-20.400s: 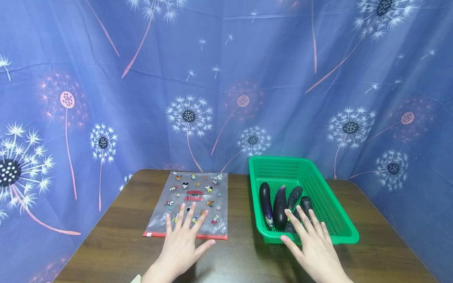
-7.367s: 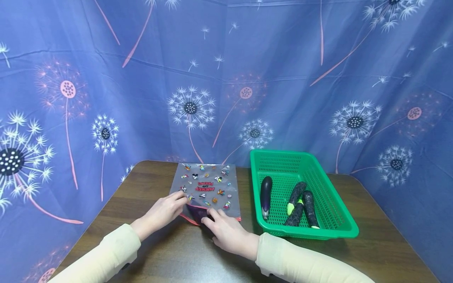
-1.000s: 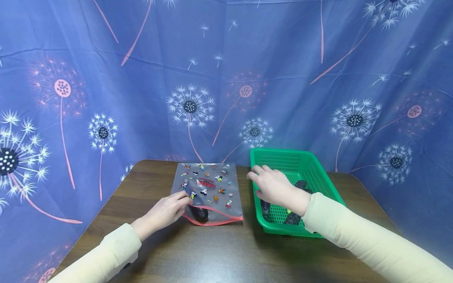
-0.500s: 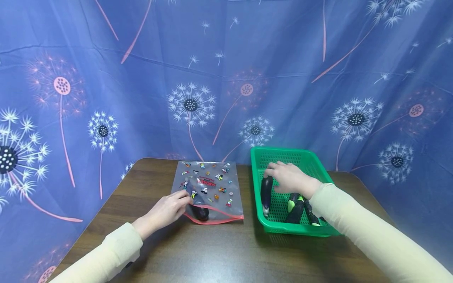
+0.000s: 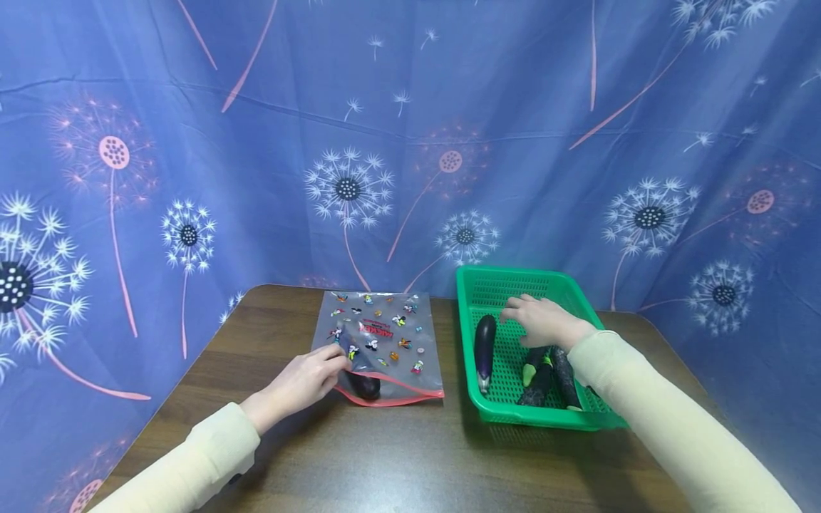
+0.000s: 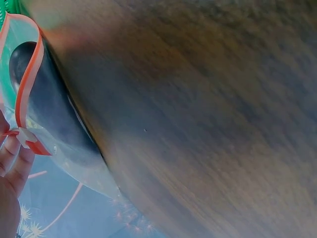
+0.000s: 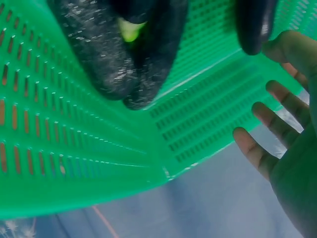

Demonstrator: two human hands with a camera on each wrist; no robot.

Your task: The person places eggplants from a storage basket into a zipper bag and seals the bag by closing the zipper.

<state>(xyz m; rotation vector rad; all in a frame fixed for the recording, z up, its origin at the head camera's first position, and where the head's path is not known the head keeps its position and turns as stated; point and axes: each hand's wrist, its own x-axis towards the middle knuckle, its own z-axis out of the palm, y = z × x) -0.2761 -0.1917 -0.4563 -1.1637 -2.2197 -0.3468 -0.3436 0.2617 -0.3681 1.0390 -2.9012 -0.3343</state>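
Observation:
My left hand (image 5: 306,377) pinches the left corner of the red-edged opening of a clear printed zip bag (image 5: 404,328); the left wrist view shows fingers at its white slider (image 6: 24,138). A dark eggplant (image 5: 364,387) lies inside the bag, its rounded end at the parted mouth. Over the green basket (image 5: 545,416), my right hand (image 5: 545,320) is held with fingers loosely spread, nothing in them. A glossy eggplant (image 5: 484,349) lies along the basket's left side; in the right wrist view its end (image 7: 253,42) is near my thumb. Dark, rough-skinned long vegetables (image 5: 537,385) with light green ends lie right of it.
Bag and basket stand on a brown wooden table (image 5: 398,456), the basket right of the bag. Its raised walls surround the vegetables. Behind the table hangs a blue dandelion-print cloth (image 5: 410,142).
Over the last second my right hand has moved from the basket's left rim inward and rightward. The left hand keeps its hold. Earlier, one eggplant went from the basket into the bag.

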